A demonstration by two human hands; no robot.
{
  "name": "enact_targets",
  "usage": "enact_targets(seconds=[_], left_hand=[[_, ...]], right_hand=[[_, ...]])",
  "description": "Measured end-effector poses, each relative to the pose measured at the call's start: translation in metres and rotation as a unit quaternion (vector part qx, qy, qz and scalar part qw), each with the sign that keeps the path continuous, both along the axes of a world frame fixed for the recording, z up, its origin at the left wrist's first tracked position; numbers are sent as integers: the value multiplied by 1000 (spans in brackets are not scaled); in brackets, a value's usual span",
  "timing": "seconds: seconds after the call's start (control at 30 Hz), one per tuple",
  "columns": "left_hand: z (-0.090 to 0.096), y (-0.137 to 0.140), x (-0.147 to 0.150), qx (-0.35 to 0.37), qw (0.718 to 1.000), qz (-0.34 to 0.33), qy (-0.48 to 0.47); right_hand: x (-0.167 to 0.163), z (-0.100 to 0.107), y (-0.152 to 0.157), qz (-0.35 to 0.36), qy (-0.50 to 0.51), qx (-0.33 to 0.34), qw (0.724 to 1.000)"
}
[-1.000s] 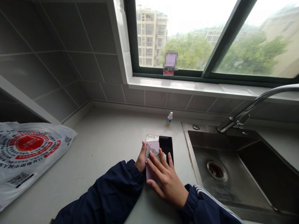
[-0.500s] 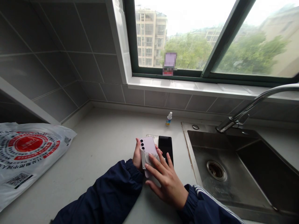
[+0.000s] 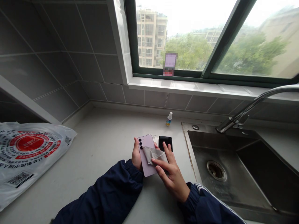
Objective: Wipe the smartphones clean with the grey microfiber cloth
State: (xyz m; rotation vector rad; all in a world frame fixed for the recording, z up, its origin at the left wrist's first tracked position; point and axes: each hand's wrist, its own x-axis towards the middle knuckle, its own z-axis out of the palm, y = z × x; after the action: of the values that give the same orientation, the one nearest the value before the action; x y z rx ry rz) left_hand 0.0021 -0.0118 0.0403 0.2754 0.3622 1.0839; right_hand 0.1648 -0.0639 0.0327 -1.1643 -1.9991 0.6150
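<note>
A pale purple smartphone (image 3: 147,168) rests in my left hand (image 3: 136,155), its back and round black camera lenses facing up. My left thumb lies along one long edge, and fingertips show at the opposite edge. Over the middle of the phone's back is a thin grey cloth (image 3: 153,154), creased and folded at a slant. My right hand (image 3: 173,174) has the cloth at its fingers, the index fingertip on top of it and the other fingers extended past its right side. Beneath my right fingers lies a second, black-screened phone (image 3: 164,142), partly covered.
A clear phone case (image 3: 155,137) shows partly behind the held phone. Farther back stands a small spray bottle (image 3: 169,119). To the right are a steel sink (image 3: 201,161) and a chrome faucet (image 3: 247,109). A printed white plastic bag (image 3: 30,155) lies at the left.
My right hand has shifted slightly right, and its fingers now sit at the cloth's right part. The cloth has moved rightward, uncovering the phone's lower left back.
</note>
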Motion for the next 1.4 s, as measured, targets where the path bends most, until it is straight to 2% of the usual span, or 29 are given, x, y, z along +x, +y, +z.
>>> enact_targets(seconds=[0.23,0.47,0.57,0.7,0.77,0.93,1.03,1.17,1.3,1.4], left_hand=[[-4,-4,5,35,999,19,-1],[-4,-5,6,46,999,6,-12],[-1,-5,7,14,1000,21,-12],[0,-4,6,-78,993,88,7],[-2,-2,4,-95,991,96,9],[-12,4,-3,-76,995,64,10],[-11,4,-3,-70,995,65,8],[-4,1,2,-66,996,67,13],[-2,0,4,-63,995,68,36],[-7,0,4,-27,998,50,28]], right_hand=[[4,-9,7,16,61,-12,998],[2,-9,7,6,60,24,998],[2,-9,7,7,39,40,998],[3,-6,7,5,-56,84,995],[2,-3,6,13,-91,111,990],[-4,3,-2,38,-136,159,977],[-6,3,-4,12,-143,177,974],[-4,3,-1,-23,-126,188,974],[1,2,2,-13,-114,195,974],[4,1,3,3,-70,189,979]])
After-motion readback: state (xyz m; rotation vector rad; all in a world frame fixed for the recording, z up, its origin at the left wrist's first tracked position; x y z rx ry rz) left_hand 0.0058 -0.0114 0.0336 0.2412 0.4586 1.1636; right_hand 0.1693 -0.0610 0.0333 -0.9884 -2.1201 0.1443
